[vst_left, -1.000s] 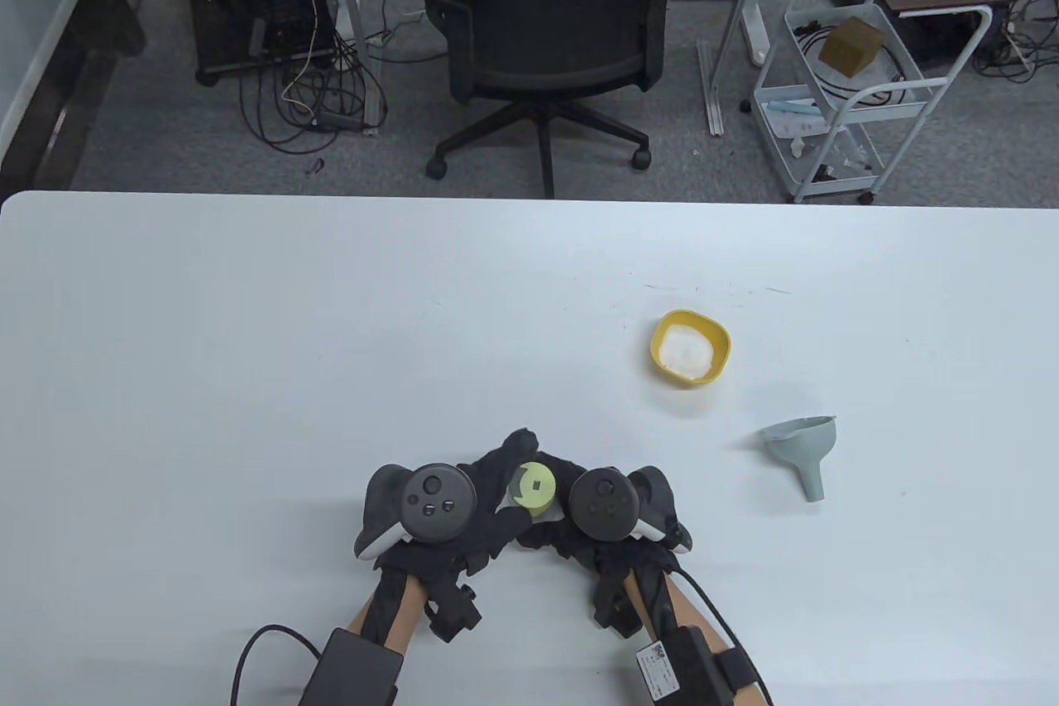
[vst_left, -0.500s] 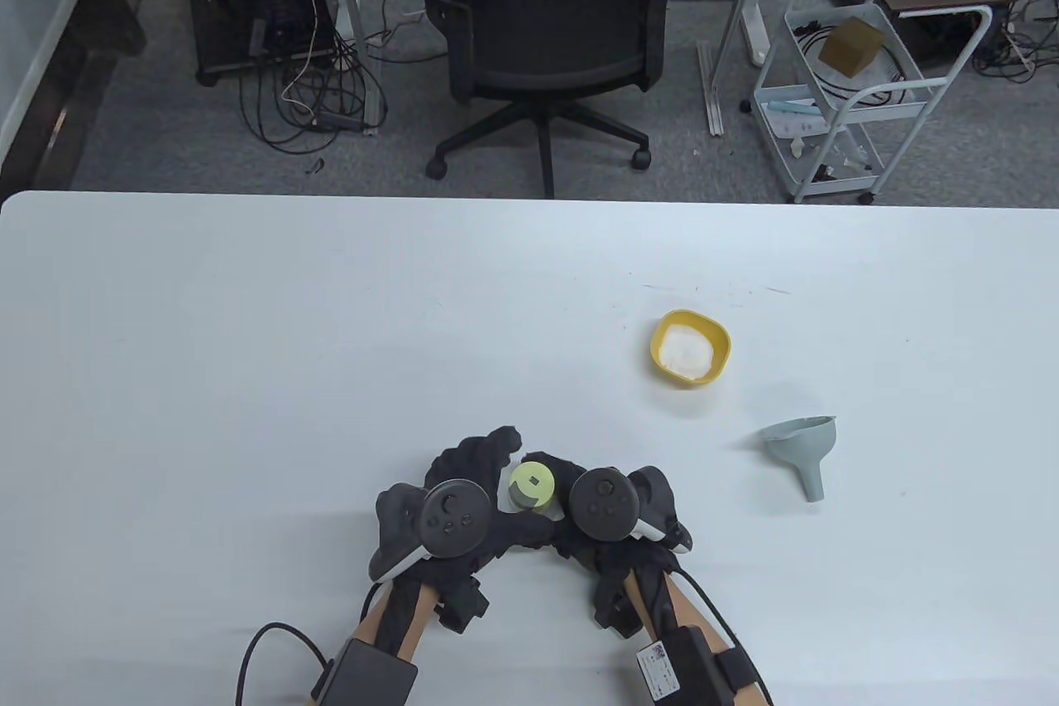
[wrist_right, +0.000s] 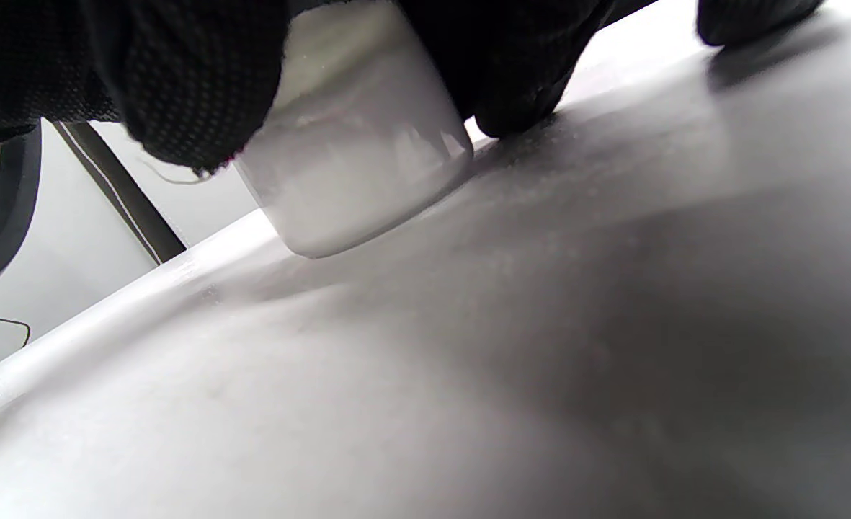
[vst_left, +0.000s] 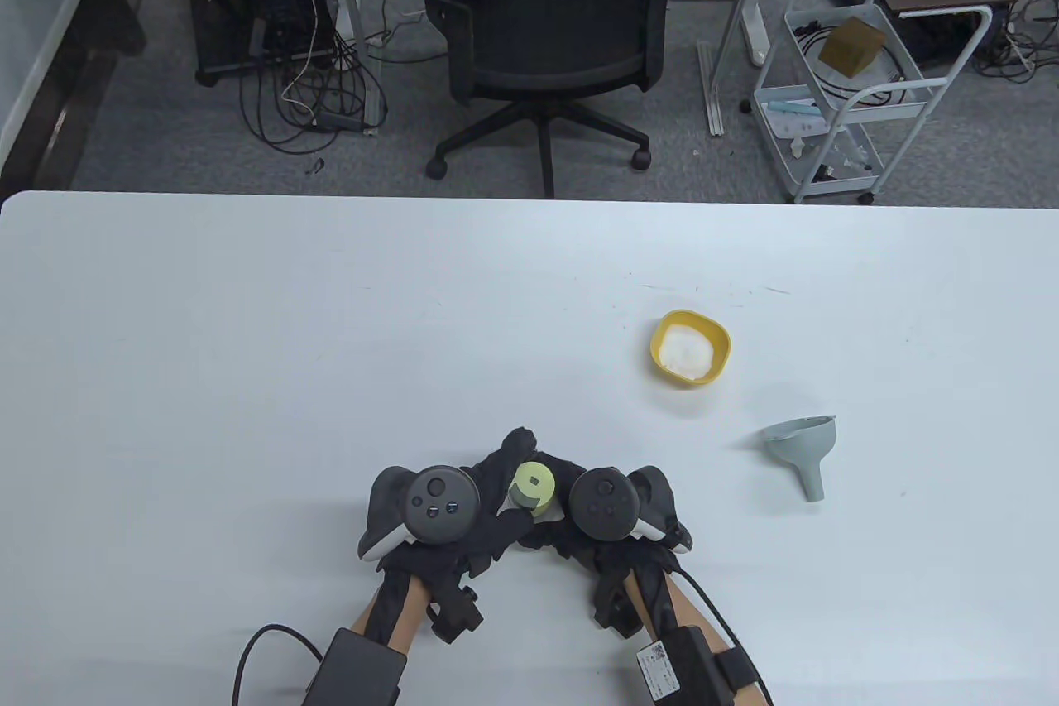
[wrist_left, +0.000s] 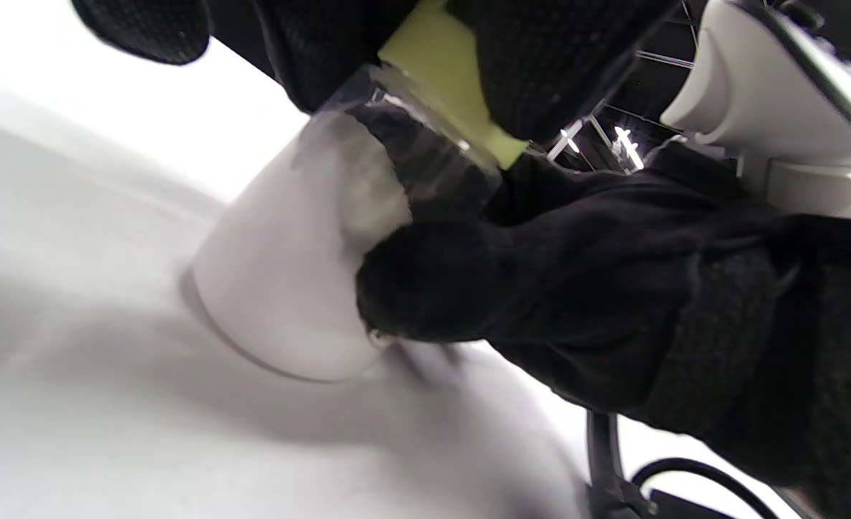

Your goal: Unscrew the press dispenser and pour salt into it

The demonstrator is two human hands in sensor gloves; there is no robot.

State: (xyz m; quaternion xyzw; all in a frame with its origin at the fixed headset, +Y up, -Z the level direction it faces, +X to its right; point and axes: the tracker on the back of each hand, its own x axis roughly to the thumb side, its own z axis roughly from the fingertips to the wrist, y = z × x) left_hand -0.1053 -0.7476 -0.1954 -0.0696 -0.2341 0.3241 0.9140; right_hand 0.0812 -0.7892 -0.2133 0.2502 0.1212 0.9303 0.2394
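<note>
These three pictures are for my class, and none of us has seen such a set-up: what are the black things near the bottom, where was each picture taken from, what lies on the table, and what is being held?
They are two human hands in black sensor gloves, each with a round tracker strapped to its back. The table view looks down from above: the left hand and the right hand meet around a small dispenser. The other two pictures come from tilted cameras on the wrists. The left wrist view shows left fingers gripping the yellow-green cap, with the right hand around the clear body. The right wrist view shows that body standing on the table. Off to the right lie a yellow bowl of white grains and a grey funnel on its side, both untouched.
</note>
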